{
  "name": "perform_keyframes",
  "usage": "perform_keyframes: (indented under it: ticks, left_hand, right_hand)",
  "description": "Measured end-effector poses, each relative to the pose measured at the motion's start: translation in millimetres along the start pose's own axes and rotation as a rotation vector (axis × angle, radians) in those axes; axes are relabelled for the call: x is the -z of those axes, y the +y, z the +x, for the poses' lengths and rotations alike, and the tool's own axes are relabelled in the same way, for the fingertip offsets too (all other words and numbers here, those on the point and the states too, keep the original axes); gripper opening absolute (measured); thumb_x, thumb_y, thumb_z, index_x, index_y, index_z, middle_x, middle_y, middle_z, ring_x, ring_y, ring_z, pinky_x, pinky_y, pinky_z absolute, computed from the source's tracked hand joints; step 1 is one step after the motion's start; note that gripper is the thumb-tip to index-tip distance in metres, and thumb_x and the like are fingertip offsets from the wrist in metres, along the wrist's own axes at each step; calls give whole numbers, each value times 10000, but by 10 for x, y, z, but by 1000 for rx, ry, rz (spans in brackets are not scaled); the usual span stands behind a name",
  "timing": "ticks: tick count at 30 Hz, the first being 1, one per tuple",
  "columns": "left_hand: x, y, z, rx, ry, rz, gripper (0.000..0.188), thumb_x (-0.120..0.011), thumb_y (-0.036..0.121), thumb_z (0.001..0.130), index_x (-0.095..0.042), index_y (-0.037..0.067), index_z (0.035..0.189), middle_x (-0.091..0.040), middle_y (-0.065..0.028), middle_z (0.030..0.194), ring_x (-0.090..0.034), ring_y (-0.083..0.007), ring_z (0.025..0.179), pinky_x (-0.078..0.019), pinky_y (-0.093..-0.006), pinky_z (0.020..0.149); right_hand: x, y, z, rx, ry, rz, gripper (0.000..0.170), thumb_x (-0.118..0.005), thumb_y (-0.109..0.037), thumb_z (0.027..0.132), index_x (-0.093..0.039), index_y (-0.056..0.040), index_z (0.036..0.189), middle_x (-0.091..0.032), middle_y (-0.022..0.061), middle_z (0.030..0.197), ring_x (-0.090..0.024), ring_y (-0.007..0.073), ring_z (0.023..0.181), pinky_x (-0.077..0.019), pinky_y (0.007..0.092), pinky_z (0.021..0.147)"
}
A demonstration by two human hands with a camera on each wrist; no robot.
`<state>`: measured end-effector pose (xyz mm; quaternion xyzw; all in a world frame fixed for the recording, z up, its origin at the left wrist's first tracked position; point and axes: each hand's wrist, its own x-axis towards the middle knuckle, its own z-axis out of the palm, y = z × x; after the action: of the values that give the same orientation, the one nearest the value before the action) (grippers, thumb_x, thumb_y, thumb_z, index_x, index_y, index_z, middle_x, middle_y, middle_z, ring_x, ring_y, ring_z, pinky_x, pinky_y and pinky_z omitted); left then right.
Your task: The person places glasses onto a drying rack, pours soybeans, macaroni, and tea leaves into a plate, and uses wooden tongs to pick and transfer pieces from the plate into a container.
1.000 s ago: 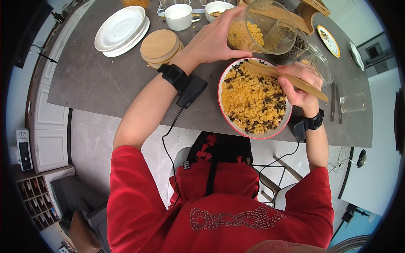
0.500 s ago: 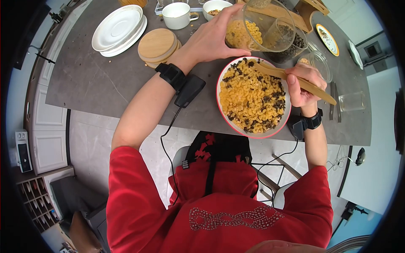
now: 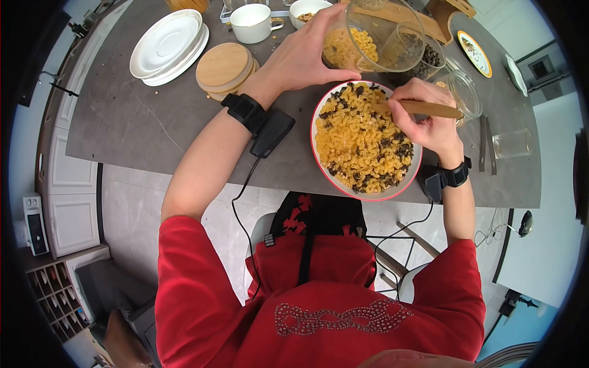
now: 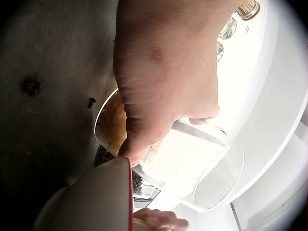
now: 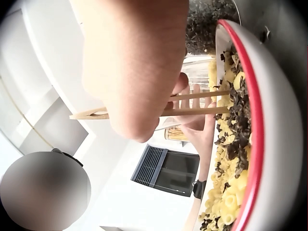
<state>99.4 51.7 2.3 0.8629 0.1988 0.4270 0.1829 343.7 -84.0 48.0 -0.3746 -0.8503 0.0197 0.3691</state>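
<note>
In the head view, a red-rimmed white bowl (image 3: 314, 156) of yellow macaroni and dark flakes stands at the table's near edge. My right hand (image 3: 427, 116) pinches wooden tongs (image 3: 437, 109) above its right side; the right wrist view shows both tong arms (image 5: 192, 111) reaching into the food. My left hand (image 3: 302, 58) holds a tilted clear container (image 3: 392, 58) with macaroni in its lower end, just behind the bowl. In the left wrist view the left thumb is by the bowl's rim (image 4: 130, 192). Behind the tongs stands a clear container of dark flakes (image 3: 432, 58).
White plates (image 3: 164, 46), wooden lids (image 3: 224, 66) and a white cup (image 3: 251, 26) are at the left and back. On the right are an open glass jar (image 3: 467, 95), metal tongs (image 3: 485, 144), a clear glass (image 3: 512, 144) and an orange-rimmed plate (image 3: 475, 54).
The wooden tongs have swung from a slant to nearly level, and their tips have moved from the bowl's back edge towards its inside. The left hand still holds the tilted container.
</note>
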Motion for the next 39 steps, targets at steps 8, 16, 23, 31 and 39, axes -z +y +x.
perform_keyframes:
  ticks: [8, 16, 23, 31, 39]
  left_hand:
    - [7, 30, 1, 20, -9, -9, 1061, -978, 391, 712, -377, 40, 1514, -578, -160, 1442, -597, -313, 1320, -483, -424, 1106]
    - [2, 18, 8, 3, 2, 28, 1060, -974, 397, 716, -376, 37, 1513, -575, -166, 1446, -591, -308, 1323, -486, -427, 1100]
    - [-7, -6, -11, 78, -7, 17, 1070, -976, 404, 710, -374, 42, 1517, -570, -165, 1453, -594, -311, 1317, -485, -427, 1100]
    - [-22, -49, -5, 27, 1, 41, 1123, -918, 545, 717, -311, 122, 1562, -523, -231, 1488, -610, -448, 1260, -541, -498, 1025]
    - [2, 6, 7, 51, -13, 36, 1079, -967, 416, 718, -362, 44, 1531, -574, -177, 1449, -595, -324, 1324, -483, -432, 1116]
  right_hand:
    - [-33, 4, -25, -142, -48, 65, 235, -871, -161, 841, -745, -47, 1004, -747, 30, 983, -713, 184, 756, -561, 293, 615]
    - [63, 6, -26, -265, -165, 90, 274, -853, -206, 870, -745, -54, 1071, -770, 27, 994, -748, 194, 837, -590, 301, 730]
    - [95, 13, -8, -277, -163, 82, 245, -843, -188, 877, -750, -39, 1048, -786, 35, 981, -771, 198, 857, -596, 303, 756]
    - [156, -10, -20, -176, -46, 192, 236, -864, -127, 854, -736, -9, 1013, -788, 76, 950, -776, 193, 866, -606, 317, 753]
    - [66, 61, -33, 188, 512, 346, 303, -822, 19, 865, -637, 7, 1104, -755, 249, 1101, -761, 336, 1034, -620, 381, 871]
